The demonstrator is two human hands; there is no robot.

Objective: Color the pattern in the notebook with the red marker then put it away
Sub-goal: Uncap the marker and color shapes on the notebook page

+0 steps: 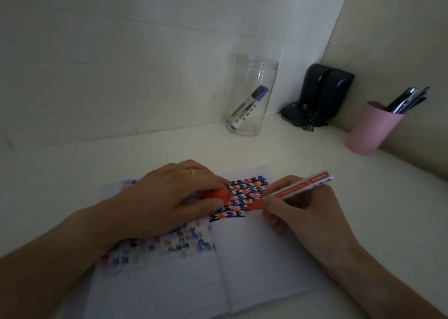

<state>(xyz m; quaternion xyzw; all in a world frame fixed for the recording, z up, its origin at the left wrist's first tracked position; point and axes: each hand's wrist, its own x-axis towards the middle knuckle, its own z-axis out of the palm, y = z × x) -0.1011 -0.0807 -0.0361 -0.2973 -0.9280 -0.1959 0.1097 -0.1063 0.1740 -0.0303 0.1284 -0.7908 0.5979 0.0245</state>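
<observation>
A notebook (242,258) lies open on the white worktop (303,153) in the lower centre of the frame. On its right-hand page, just above centre frame, a pattern (244,195) of small black, blue and red shapes is drawn in rows; red is already present in many of them. The lined page below the pattern is blank. The left-hand page carries fainter, blotchy marks in the same colours, seemingly bleed-through.

The red marker (291,191) is held in the right hand (305,207), the grip closed around the barrel near its tip in a writing hold. The tip is set at the lower right edge of the pattern, at or just above the paper; actual contact cannot be confirmed. The left hand (167,197) rests on the left page and gutter, pinning the notebook flat, and its grip is closed on the red cap (217,195) between thumb and fingers.

The colouring is judged to be under way and well advanced, though whether every shape meant for red is filled cannot be told. What is left, by this reading: any remaining shapes, the cap pressed back on, and the marker stowed. A clear jar (252,95) at upper centre, holding a blue marker (249,106), looks the likely place; a pink cup (368,129) of pens stands at right.
</observation>
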